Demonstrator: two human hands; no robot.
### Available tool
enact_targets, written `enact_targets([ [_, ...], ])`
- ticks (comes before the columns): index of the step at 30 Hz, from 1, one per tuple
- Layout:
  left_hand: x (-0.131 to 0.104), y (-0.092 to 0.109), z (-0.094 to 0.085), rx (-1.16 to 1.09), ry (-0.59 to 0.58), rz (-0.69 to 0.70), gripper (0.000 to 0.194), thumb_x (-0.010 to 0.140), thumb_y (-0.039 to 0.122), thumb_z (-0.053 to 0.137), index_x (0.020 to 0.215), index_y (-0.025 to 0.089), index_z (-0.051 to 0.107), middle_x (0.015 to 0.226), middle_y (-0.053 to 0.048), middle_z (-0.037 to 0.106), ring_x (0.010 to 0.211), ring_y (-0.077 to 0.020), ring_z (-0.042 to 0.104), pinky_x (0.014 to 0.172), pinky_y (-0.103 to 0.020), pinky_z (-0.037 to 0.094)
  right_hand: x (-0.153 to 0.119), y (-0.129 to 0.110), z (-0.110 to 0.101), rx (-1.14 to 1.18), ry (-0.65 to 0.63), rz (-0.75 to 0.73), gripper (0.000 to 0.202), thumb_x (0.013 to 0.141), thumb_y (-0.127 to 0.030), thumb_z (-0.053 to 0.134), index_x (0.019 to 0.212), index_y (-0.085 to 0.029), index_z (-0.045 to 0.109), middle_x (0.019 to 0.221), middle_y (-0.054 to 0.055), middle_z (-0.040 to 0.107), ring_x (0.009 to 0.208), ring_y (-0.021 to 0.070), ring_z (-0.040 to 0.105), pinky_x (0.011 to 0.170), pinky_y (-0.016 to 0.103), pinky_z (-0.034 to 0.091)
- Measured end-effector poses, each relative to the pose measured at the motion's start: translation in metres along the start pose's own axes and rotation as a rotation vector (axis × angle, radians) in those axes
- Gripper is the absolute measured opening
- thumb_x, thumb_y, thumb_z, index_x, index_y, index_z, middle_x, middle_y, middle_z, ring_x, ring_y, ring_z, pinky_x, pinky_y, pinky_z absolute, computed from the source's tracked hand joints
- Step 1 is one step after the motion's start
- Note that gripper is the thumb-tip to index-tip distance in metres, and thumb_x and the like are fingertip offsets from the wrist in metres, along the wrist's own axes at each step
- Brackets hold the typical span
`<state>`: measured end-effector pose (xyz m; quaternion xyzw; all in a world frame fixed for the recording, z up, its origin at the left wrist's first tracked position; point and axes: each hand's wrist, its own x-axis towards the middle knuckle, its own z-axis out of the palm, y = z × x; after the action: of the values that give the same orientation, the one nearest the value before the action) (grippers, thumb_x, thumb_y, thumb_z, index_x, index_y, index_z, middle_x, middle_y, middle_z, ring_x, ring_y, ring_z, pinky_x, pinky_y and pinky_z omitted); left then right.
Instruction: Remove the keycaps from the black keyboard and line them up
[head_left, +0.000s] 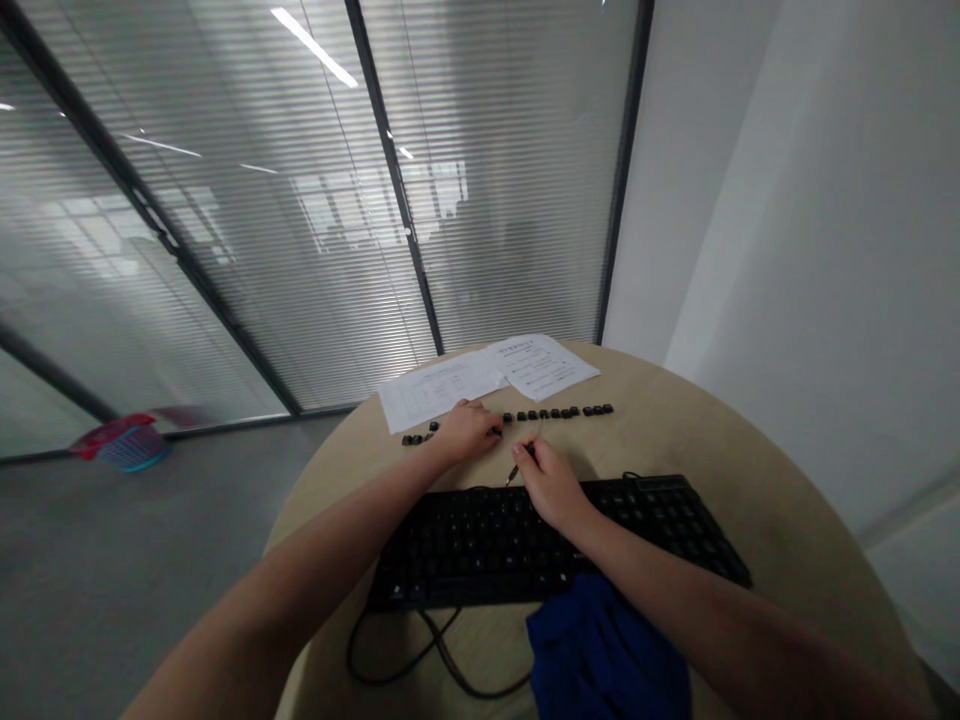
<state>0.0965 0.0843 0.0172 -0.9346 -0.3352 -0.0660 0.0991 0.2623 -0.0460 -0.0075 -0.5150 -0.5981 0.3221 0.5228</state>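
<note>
A black keyboard (480,545) lies on the round wooden table, partly under my right forearm. Beyond it runs a row of small black keycaps (555,413), with a few more at the left end. My left hand (469,432) is over the row, its fingers curled down at the keycaps; a dark piece shows at its fingertips, too small to make out for certain. My right hand (551,482) is closed on a thin dark pen-like tool (513,471), its tip pointing down near the keyboard's far edge.
Two printed paper sheets (442,388) lie at the table's (795,500) far edge. A blue cloth (607,650) and a looped black cable (390,682) are at the near side. A red and blue basket (135,445) stands on the floor at left, by the glass partition.
</note>
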Motion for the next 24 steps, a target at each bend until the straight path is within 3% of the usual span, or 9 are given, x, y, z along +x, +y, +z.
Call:
enact_targets([
  [14, -0.0024, -0.0007, -0.0092, 0.036, -0.044, -0.021, 0.014, 0.083, 0.032, 0.071, 0.092, 0.023, 0.075, 0.091, -0.006, 0.076, 0.097, -0.028, 0.065, 0.084, -0.039, 0.044, -0.0004, 0.0023, 0.0002, -0.036, -0.01, -0.01, 0.022, 0.097, -0.04, 0.048, 0.084, -0.023, 0.055, 0.067, -0.001, 0.06, 0.066, 0.0201, 0.06, 0.065, 0.03, 0.04],
  [24, 0.0041, -0.0047, -0.005, 0.015, -0.03, -0.029, 0.012, 0.084, 0.027, 0.07, 0.093, 0.024, 0.076, 0.089, -0.006, 0.076, 0.096, -0.0265, 0.066, 0.088, -0.039, 0.045, -0.0008, 0.0012, -0.0004, -0.045, -0.015, -0.003, 0.024, 0.095, -0.043, 0.048, 0.084, -0.023, 0.054, 0.067, -0.001, 0.06, 0.066, 0.0206, 0.06, 0.065, 0.031, 0.04],
])
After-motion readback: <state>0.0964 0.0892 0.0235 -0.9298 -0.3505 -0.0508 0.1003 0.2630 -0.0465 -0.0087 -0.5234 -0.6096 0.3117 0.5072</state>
